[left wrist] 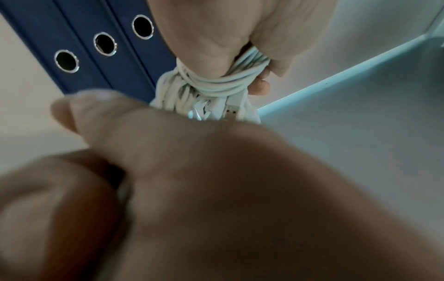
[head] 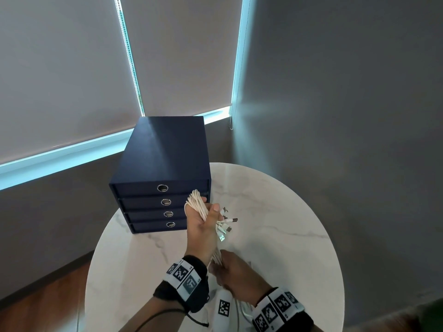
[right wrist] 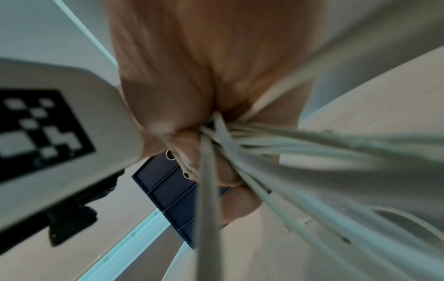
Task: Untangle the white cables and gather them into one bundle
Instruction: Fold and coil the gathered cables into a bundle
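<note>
The white cables (head: 198, 204) are gathered in a looped bundle that my left hand (head: 203, 220) grips, raised above the table in front of the drawers. Several plugs (head: 227, 226) stick out to the right of that fist. The strands run down to my right hand (head: 231, 271), which grips them lower, near the left wrist. In the left wrist view the left hand (left wrist: 216, 34) is wrapped round the cables (left wrist: 216, 85), with the blurred right hand (left wrist: 192, 190) close in front. In the right wrist view the right hand (right wrist: 192, 85) clasps cables (right wrist: 288, 148) that fan out toward the camera.
A navy box of several drawers (head: 160, 168) stands at the back left of the round white marble table (head: 287, 224), just behind the raised bundle. Closed blinds and a grey wall lie behind. A white wrist camera unit (head: 224, 307) hangs between my forearms.
</note>
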Demonstrator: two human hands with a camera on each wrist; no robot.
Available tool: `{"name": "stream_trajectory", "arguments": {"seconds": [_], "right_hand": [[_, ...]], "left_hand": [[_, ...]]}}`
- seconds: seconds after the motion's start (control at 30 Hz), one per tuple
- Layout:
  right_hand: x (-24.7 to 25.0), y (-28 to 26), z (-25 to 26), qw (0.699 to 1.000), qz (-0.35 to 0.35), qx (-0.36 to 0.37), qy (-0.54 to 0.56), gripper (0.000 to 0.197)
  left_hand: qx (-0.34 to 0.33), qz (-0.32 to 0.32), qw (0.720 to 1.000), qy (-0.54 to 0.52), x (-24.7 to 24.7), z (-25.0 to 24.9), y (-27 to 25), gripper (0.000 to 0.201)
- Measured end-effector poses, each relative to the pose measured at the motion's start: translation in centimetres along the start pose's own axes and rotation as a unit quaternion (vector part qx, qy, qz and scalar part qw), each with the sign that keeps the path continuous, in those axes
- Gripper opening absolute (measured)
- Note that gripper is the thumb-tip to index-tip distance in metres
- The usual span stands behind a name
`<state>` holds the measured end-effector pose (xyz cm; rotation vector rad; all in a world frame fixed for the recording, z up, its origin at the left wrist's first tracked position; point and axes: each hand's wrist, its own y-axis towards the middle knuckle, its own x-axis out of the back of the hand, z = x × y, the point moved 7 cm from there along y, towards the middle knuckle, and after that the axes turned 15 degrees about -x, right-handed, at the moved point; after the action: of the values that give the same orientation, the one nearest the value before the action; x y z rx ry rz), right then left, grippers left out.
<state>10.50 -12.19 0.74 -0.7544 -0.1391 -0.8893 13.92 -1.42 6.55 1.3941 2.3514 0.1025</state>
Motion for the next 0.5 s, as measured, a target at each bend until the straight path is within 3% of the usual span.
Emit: {"name": "stream_trajectory", "arguments": {"seconds": [0.13, 0.23, 0.37, 0.5], "right_hand": [[0.5, -0.7, 0.8, 0.998, 0.010, -0.002, -0.066, 0.024], [1.6, -1.2, 1.3, 0.996, 0.045, -0.002, -0.080, 0.015], [3.0, -1.5, 1.7, 0.992, 0.076, 0.006, -0.097, 0.011], [3.8, -1.9, 2.4, 0.993, 0.095, 0.008, -0.070, 0.009]], "left_hand": [[-0.028, 0.062, 0.997, 0.041, -0.1, 0.2, -0.6, 0.027], [-0.065, 0.145, 0.982, 0.106, 0.0, 0.5, -1.0, 0.028], [-0.108, 0.282, 0.923, 0.237, -0.7, 1.1, -1.4, 0.043], [-0.142, 0.366, 0.871, 0.293, -1.2, 0.9, -2.0, 0.062]]}}
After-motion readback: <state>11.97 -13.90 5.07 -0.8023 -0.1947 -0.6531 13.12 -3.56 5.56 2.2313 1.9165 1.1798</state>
